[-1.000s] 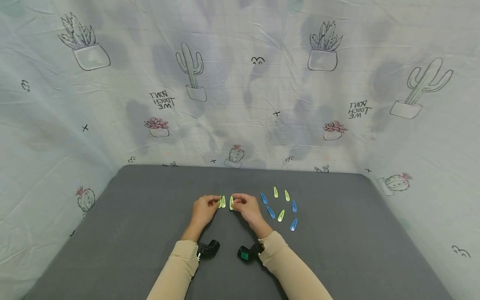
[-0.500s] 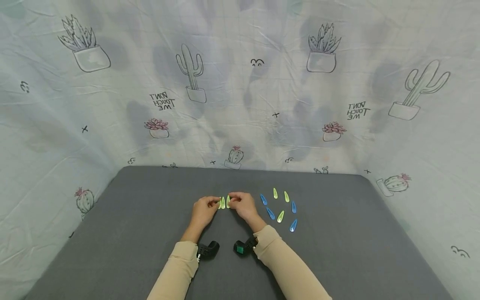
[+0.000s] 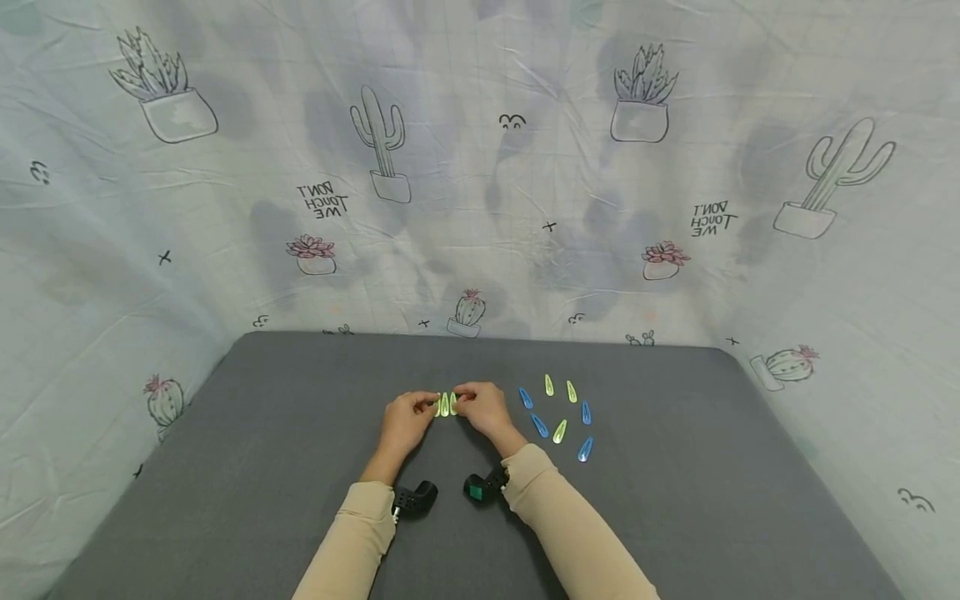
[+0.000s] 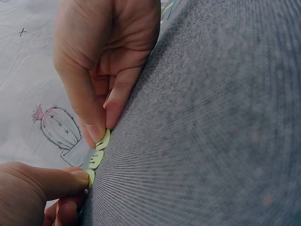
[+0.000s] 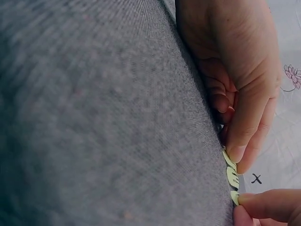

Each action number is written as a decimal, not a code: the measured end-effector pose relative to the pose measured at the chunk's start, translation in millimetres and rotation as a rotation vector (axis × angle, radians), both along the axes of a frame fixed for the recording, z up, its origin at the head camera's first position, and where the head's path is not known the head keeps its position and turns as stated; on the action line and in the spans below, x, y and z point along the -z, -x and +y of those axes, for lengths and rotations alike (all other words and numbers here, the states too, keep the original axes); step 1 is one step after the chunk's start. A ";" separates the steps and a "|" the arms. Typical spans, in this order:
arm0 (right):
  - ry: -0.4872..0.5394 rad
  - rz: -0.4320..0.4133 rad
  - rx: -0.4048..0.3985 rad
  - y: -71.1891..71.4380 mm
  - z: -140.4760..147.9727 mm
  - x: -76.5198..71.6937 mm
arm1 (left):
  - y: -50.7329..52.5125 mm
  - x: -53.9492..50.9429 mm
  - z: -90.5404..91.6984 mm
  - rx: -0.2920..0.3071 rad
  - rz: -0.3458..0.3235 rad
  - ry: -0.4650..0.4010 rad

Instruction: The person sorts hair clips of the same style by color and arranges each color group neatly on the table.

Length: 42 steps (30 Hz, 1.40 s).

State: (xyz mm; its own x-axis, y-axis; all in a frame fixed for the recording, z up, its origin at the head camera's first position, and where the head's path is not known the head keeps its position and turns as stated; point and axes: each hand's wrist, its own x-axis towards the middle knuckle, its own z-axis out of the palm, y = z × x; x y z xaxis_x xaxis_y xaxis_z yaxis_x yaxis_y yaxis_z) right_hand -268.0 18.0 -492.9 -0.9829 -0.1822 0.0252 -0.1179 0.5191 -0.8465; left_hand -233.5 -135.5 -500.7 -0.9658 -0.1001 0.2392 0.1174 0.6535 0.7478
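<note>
Three yellow-green snap hair clips stand side by side in a short row between the hands in the head view. My left hand (image 3: 405, 423) pinches the left hair clip (image 4: 91, 178) between thumb and fingers. The right hand (image 3: 486, 410) pinches the right hair clip (image 4: 103, 140), its fingertips hiding part of it. Between these two lies the middle hair clip (image 3: 445, 404), which neither hand appears to hold. The right wrist view shows the same row, with the left hand (image 5: 244, 80) above and the right hand (image 5: 277, 205) at the bottom edge.
Right of the hands, several loose clips lie scattered on the grey tabletop (image 3: 675, 483): yellow-green ones, such as a green clip (image 3: 560, 431), and blue ones, such as a blue clip (image 3: 586, 449). A cactus-print cloth (image 3: 480, 183) hangs behind the table.
My right hand has moved left with its hair clip, bringing it close beside the middle one. The left hand has stayed in nearly the same place.
</note>
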 end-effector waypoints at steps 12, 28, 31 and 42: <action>-0.004 0.003 0.015 -1.6 -2.4 0.5 | 0.8 1.2 -0.2 0.001 -0.010 -0.007; 0.051 0.050 -0.012 -7.6 4.2 3.1 | 1.7 1.1 -0.9 0.005 -0.005 -0.002; 0.054 0.081 -0.014 -9.6 5.9 5.5 | 1.6 1.2 -0.7 0.003 -0.006 -0.005; 0.139 0.095 -0.074 -16.5 13.6 6.8 | 1.0 2.5 -0.3 0.009 0.004 -0.011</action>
State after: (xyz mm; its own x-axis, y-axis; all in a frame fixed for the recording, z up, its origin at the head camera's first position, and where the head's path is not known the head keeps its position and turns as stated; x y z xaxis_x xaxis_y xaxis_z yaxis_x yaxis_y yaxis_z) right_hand -251.5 31.6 -499.7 -0.9591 -0.2422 0.1469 -0.2339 0.3849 -0.8928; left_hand -234.5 -135.7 -503.2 -0.9658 -0.0939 0.2419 0.1265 0.6437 0.7548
